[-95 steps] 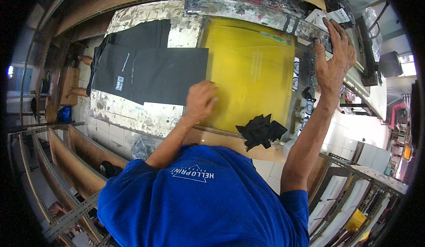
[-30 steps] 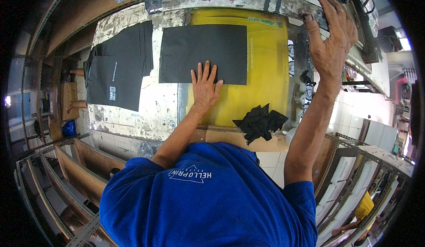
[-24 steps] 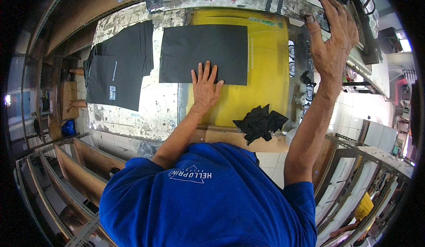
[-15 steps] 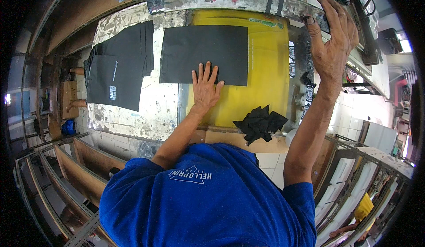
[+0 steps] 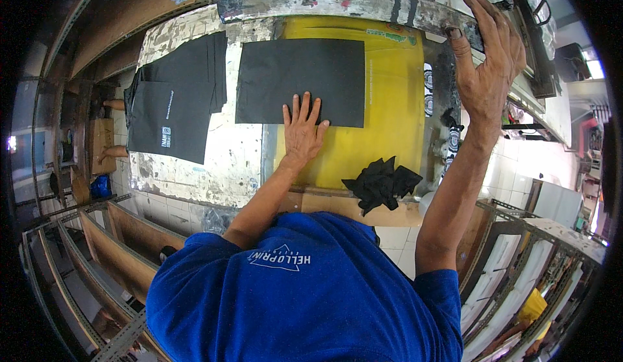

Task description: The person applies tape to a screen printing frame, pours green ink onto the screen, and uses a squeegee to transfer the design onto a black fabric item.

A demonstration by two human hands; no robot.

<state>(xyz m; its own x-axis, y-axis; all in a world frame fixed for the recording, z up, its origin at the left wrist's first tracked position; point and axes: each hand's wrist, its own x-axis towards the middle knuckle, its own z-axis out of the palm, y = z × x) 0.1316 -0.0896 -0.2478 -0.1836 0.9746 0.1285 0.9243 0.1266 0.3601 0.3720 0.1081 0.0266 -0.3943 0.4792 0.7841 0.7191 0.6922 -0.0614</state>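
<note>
My left hand [image 5: 303, 138] lies flat, fingers spread, on the near edge of a smooth black sheet [image 5: 302, 70]. The sheet rests partly on a yellow panel [image 5: 396, 112] and partly on the paint-spattered white tabletop [image 5: 233, 161]. At the far right my right hand [image 5: 488, 63] grips the end of a long, stained screen frame [image 5: 344, 1], thumb on the near side and long fingers over the far side. The hand looks large, closer than my left. Between my arms, a crumpled black cloth [image 5: 383, 183] sits on the panel's near edge.
Black printed fabric pieces [image 5: 172, 102] lie stacked at the table's left. Another person's hands [image 5: 113, 154] show beyond the left edge. Metal-framed shelves [image 5: 110, 251] stand on the near left, with a rack [image 5: 513, 271] on the near right.
</note>
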